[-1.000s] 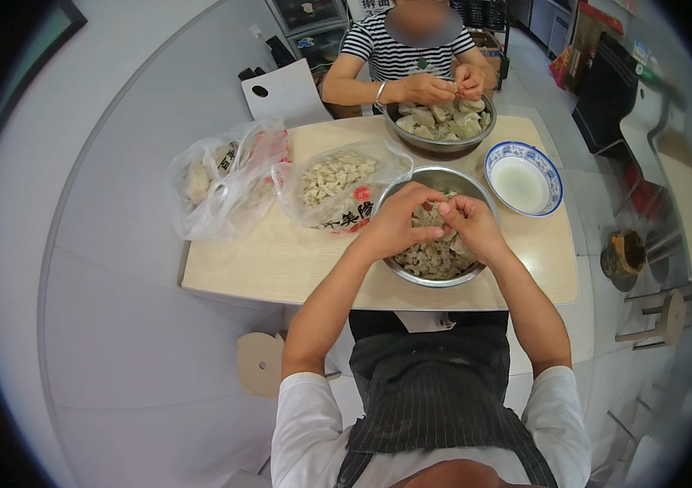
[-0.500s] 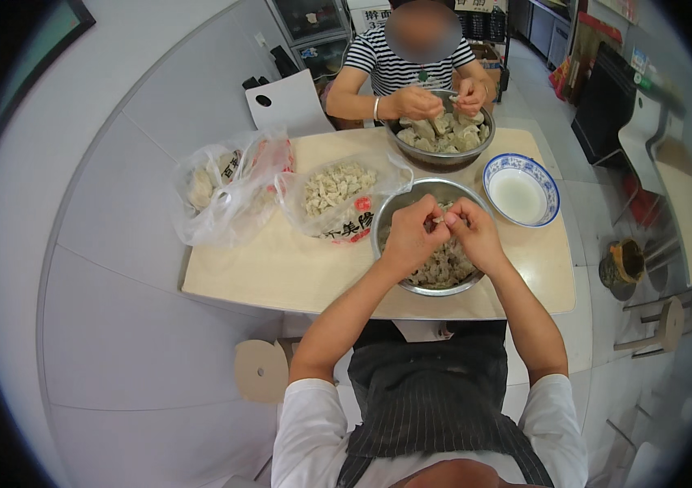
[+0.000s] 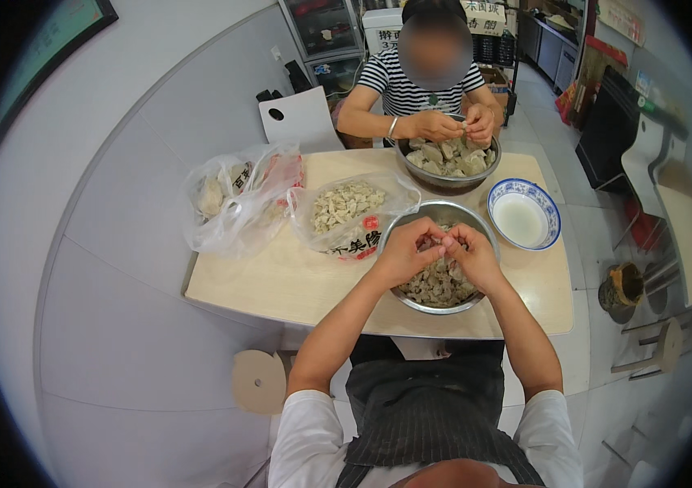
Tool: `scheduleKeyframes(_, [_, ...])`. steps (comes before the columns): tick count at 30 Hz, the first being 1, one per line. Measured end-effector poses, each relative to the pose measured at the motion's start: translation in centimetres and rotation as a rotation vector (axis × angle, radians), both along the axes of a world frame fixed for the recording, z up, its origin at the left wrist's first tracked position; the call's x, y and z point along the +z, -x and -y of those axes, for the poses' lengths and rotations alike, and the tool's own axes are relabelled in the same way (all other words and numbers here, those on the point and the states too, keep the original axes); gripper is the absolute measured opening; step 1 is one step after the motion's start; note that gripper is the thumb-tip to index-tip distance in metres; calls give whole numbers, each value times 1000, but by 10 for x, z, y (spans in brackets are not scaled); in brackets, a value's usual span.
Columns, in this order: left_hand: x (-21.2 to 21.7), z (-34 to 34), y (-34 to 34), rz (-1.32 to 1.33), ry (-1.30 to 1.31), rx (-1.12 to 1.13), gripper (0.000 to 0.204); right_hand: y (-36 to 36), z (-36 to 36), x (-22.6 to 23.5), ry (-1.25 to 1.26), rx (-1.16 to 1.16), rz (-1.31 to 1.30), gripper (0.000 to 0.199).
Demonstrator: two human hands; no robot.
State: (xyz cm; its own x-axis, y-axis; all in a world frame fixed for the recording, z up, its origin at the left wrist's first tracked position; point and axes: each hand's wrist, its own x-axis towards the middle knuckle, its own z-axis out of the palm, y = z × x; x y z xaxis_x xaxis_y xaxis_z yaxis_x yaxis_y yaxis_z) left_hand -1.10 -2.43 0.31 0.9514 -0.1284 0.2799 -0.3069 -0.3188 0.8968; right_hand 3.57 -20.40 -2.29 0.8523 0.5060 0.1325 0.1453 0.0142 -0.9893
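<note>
Steel bowl (image 3: 411, 221) of pale shelled pieces sits at the near right of the table (image 3: 281, 281), rim close to the near edge. Left hand (image 3: 405, 252) and right hand (image 3: 470, 254) are over the bowl, fingertips brought together above its far side, pinching something small between them; what it is cannot be made out. Clear bag (image 3: 352, 211) of pale pieces lies just left of the bowl, touching its rim. More bags (image 3: 236, 199) at the far left corner. Blue-rimmed bowl (image 3: 523, 215) with white liquid, just right of the steel bowl. Second steel bowl (image 3: 448, 163) at the far edge; another person's hands (image 3: 456, 126) work over it. Round stool (image 3: 258, 381) under the near left side.
</note>
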Motion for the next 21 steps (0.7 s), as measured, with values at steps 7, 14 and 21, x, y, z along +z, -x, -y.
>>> scheduleKeyframes(7, [-12, -9, -11, -42, -92, 217, 12, 4, 2, -3, -121, 21, -47, 16])
scheduleKeyframes(14, [7, -9, -2, -36, -105, -25, 32, 0, 9, 0, -199, 41, -170, 11])
scheduleKeyframes(21, [-6, -7, -8, -308, 281, -144, 25, 3, 2, 5, -244, 60, -188, 12])
